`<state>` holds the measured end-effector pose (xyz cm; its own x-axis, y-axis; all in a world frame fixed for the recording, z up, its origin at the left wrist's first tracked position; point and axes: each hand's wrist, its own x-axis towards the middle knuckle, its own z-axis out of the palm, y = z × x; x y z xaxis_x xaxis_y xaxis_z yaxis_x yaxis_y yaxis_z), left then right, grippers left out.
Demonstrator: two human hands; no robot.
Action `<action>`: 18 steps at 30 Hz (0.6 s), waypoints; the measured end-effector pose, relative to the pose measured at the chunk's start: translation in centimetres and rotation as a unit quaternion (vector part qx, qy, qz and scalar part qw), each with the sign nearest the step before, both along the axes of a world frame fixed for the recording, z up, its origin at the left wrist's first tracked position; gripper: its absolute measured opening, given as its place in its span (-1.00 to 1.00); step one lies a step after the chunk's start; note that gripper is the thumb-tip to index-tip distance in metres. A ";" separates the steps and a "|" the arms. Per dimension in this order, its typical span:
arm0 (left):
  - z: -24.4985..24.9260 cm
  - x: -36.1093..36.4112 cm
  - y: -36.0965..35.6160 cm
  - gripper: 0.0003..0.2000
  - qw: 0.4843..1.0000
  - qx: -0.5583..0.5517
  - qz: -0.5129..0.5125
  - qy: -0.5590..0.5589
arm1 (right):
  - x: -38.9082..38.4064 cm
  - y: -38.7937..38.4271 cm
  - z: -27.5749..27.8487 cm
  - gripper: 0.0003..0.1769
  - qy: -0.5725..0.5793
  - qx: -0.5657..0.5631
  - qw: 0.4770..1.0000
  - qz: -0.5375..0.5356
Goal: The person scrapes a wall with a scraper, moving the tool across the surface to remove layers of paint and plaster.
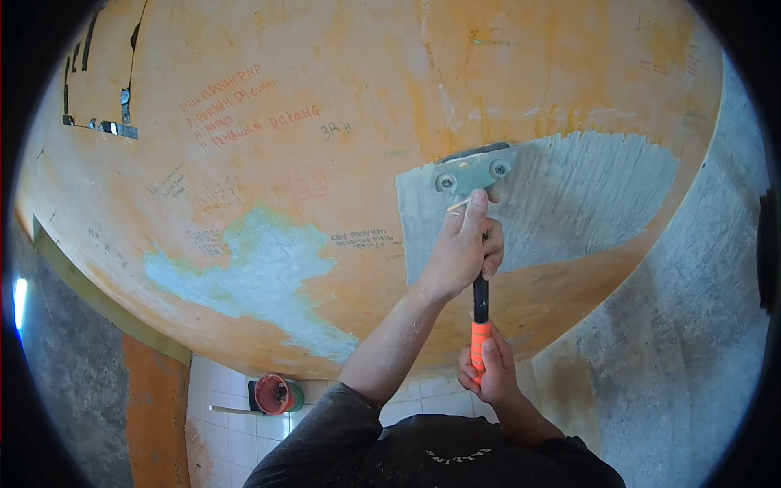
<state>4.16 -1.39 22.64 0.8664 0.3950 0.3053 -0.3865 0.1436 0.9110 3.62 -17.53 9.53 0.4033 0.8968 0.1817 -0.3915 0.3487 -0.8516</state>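
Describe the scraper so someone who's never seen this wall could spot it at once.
Start at the big orange-yellow wall and find the grey bare patch on its right side. Near that patch's left end is the scraper, with a pale green head and black shaft. Unlike anything around it, it has a neon-orange grip and both hands hold it.

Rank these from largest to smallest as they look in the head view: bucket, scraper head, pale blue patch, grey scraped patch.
1. Grey scraped patch
2. Pale blue patch
3. Scraper head
4. Bucket
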 end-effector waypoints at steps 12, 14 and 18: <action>-0.3 -0.7 -0.7 -0.57 0.999 -0.015 -0.002 -0.044 | 0.4 -1.6 1.1 -0.43 -0.122 -0.037 0.983 -0.133; -1.3 -1.6 -1.5 -0.57 0.990 -0.104 0.035 -0.086 | 0.5 -2.0 1.2 -0.47 -0.267 -0.037 0.935 -0.232; -2.3 -2.2 -2.1 -0.54 0.970 -0.202 0.087 -0.108 | 0.1 -2.0 1.7 -0.50 -0.478 -0.035 0.783 -0.396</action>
<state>1.95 -3.54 20.34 0.7092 0.6544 0.2624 -0.6122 0.3871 0.6894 3.73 -19.57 11.21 0.5482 0.4557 0.7012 0.7518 0.0987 -0.6519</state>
